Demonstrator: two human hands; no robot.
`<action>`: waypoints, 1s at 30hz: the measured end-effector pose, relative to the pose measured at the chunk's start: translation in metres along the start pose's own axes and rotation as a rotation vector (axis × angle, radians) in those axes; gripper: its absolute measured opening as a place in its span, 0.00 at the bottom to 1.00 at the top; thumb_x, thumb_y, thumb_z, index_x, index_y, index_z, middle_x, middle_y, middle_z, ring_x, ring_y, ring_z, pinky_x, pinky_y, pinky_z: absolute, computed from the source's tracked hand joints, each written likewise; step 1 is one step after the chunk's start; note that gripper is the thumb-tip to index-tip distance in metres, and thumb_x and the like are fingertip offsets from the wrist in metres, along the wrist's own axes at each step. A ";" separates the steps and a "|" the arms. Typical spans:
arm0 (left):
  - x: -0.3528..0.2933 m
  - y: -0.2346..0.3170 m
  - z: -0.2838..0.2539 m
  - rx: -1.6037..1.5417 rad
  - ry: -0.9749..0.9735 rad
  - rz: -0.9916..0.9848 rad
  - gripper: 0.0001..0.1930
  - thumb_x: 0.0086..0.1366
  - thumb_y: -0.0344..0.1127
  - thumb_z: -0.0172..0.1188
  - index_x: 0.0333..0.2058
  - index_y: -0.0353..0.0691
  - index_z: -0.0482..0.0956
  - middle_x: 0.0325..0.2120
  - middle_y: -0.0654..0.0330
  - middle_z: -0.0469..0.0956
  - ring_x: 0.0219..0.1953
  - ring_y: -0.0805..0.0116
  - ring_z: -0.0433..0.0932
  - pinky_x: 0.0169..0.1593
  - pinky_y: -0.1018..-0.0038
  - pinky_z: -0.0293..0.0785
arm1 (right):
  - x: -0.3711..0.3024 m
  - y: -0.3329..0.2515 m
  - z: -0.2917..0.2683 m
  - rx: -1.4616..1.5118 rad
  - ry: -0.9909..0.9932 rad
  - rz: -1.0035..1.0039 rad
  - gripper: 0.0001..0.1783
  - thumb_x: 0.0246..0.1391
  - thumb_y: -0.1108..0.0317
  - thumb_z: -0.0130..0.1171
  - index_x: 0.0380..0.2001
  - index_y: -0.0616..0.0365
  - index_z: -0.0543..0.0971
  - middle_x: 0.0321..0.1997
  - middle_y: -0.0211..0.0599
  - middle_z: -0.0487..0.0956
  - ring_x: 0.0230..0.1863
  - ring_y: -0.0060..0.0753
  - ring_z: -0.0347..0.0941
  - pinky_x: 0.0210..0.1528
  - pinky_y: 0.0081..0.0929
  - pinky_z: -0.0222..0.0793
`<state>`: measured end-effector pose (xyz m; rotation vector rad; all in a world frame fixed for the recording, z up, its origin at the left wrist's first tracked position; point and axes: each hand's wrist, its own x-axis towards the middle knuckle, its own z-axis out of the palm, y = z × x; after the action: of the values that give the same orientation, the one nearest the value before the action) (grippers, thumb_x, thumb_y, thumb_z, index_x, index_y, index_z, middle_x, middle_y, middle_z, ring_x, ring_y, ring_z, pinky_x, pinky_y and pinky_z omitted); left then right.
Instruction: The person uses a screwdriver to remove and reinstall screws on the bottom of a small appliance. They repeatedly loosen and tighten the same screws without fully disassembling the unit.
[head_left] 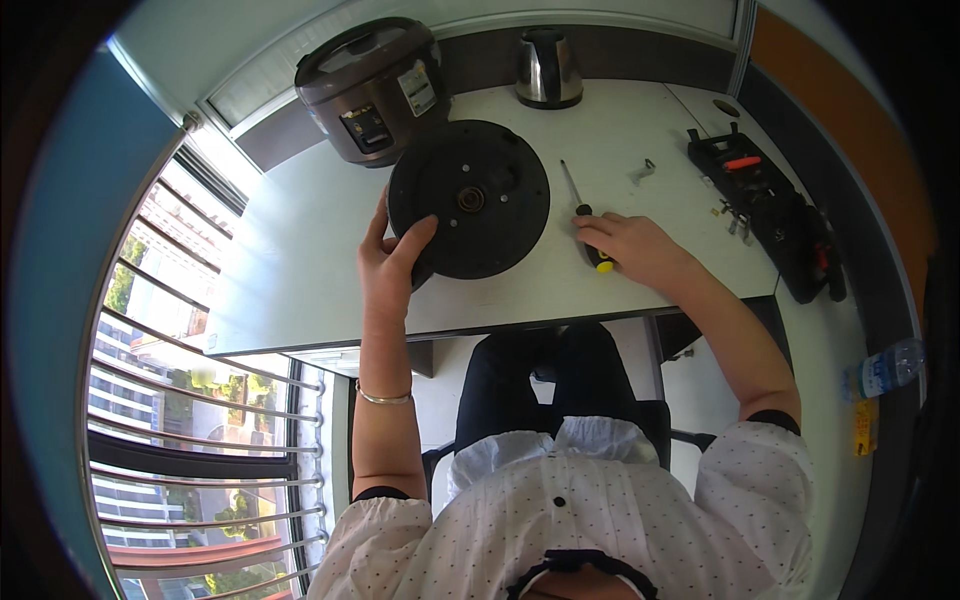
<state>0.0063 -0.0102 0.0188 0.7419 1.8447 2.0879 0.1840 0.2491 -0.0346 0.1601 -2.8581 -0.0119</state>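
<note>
My left hand (396, 256) grips the lower left edge of a round black base (500, 225), thumb on its face and fingers behind. The base is tilted up with its flat side toward me; a ringed hole sits at its middle, with several small bright screws or holes around it. What lies behind it is mostly hidden. To its right, my right hand (632, 245) is closed around the black and yellow handle of a screwdriver (584, 209). The screwdriver's thin shaft points away from me, at or just above the white desk (330, 290).
A brown rice cooker (372, 90) stands behind the base, and a steel kettle (548, 68) at the back. A small metal piece (643, 172) lies right of the screwdriver. Farther right are an opened black tool case (765, 200), loose small parts (735, 220) and a plastic bottle (885, 371).
</note>
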 end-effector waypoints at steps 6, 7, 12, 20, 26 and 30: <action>-0.003 0.001 0.008 -0.048 0.020 0.049 0.37 0.52 0.29 0.64 0.60 0.28 0.60 0.28 0.54 0.80 0.28 0.74 0.79 0.34 0.83 0.72 | -0.016 -0.009 -0.011 0.256 0.222 0.189 0.27 0.36 0.80 0.64 0.44 0.58 0.70 0.56 0.38 0.72 0.49 0.43 0.73 0.46 0.29 0.73; -0.002 0.000 0.010 -0.034 0.022 0.049 0.36 0.53 0.29 0.64 0.60 0.28 0.60 0.28 0.54 0.80 0.28 0.74 0.78 0.34 0.83 0.72 | -0.022 -0.009 -0.012 0.305 0.324 0.200 0.27 0.36 0.80 0.64 0.45 0.59 0.69 0.54 0.40 0.73 0.48 0.43 0.74 0.46 0.29 0.73; -0.003 -0.004 0.010 -0.030 0.021 0.060 0.35 0.53 0.28 0.63 0.59 0.28 0.62 0.29 0.55 0.80 0.27 0.76 0.76 0.33 0.86 0.70 | -0.037 -0.021 -0.018 0.517 0.880 0.206 0.23 0.44 0.82 0.60 0.45 0.59 0.68 0.50 0.49 0.75 0.44 0.41 0.76 0.42 0.28 0.75; -0.009 -0.002 0.011 -0.020 0.033 0.069 0.36 0.53 0.29 0.63 0.60 0.28 0.61 0.29 0.54 0.80 0.28 0.74 0.78 0.34 0.82 0.72 | -0.053 -0.077 -0.045 1.307 1.431 0.183 0.21 0.50 0.83 0.50 0.47 0.54 0.64 0.46 0.52 0.74 0.25 0.33 0.74 0.24 0.25 0.74; -0.003 -0.007 0.009 0.005 0.035 0.049 0.40 0.51 0.32 0.66 0.61 0.29 0.59 0.21 0.57 0.79 0.24 0.76 0.76 0.28 0.84 0.69 | -0.057 -0.122 -0.064 1.400 1.115 0.056 0.14 0.51 0.74 0.58 0.41 0.53 0.69 0.43 0.50 0.71 0.21 0.33 0.73 0.20 0.24 0.75; -0.003 -0.015 0.004 0.029 0.045 0.088 0.41 0.49 0.35 0.67 0.61 0.31 0.61 0.16 0.63 0.75 0.19 0.81 0.71 0.24 0.85 0.63 | -0.055 -0.139 -0.070 1.308 0.870 0.031 0.17 0.47 0.77 0.60 0.41 0.52 0.70 0.46 0.48 0.71 0.34 0.37 0.76 0.29 0.28 0.79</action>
<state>0.0090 -0.0057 0.0040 0.8033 1.9020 2.1523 0.2707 0.1179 0.0147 0.2689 -1.5990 1.4888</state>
